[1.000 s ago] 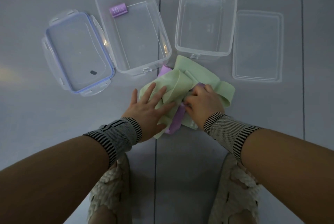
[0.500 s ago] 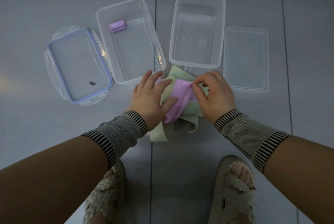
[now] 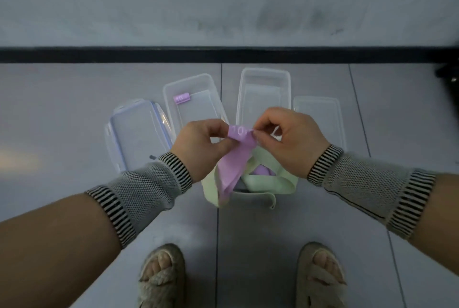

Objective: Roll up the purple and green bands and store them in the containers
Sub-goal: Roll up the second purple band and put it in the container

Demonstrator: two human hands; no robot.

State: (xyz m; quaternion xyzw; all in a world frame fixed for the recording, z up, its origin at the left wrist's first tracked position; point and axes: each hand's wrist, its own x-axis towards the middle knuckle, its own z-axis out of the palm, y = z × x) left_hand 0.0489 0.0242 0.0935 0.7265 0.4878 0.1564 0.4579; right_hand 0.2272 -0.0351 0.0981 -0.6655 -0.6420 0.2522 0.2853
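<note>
Left hand (image 3: 198, 143) and right hand (image 3: 285, 141) each pinch purple band (image 3: 234, 158) top edge, grip closed. Roll tight, even; keep clear of green band (image 3: 263, 181).

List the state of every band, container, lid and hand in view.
purple band: lifted by one end, unrolled, hanging
green band: loose heap on the floor
rolled purple band: rolled, inside the left container
left container: open
right container: open, nothing inside
blue-rimmed lid: off, on the floor
clear lid: off, on the floor
left hand: pinching the purple band
right hand: pinching the purple band
</note>
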